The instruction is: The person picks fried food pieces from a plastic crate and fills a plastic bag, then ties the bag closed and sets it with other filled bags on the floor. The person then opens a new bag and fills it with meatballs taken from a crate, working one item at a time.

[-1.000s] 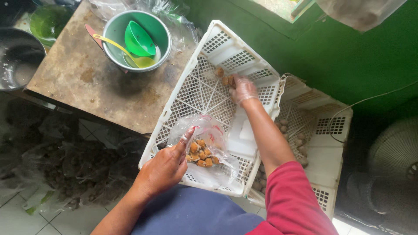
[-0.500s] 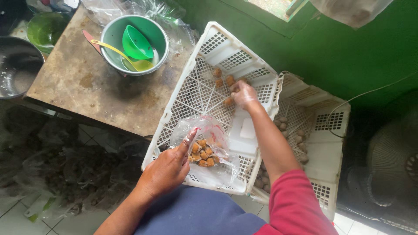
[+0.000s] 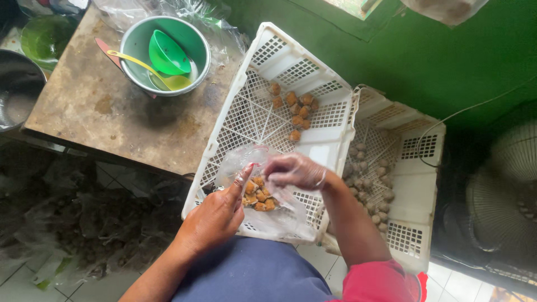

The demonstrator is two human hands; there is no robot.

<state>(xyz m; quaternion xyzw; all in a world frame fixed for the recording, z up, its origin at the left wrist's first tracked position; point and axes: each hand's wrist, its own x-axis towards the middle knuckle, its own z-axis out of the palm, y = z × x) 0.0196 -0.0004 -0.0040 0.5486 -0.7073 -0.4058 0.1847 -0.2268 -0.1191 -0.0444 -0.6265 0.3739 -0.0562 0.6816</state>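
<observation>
right hand [image 3: 296,170] back at bag [image 3: 263,196]

This looked like a small home food-making corner, a back kitchen or cottage workshop. A worn, stained tabletop [image 3: 112,120] held a metal bowl [image 3: 134,53] with a green plastic scoop [image 3: 168,53] inside. Two white perforated plastic crates [image 3: 319,140] held small brown fried snack pieces [image 3: 293,106]. Clear plastic bags [image 3: 168,8] lay about. The wall [image 3: 447,67] was painted green, the floor [image 3: 22,274] pale tile, and an electric fan [image 3: 503,196] stood beside the crates.
</observation>
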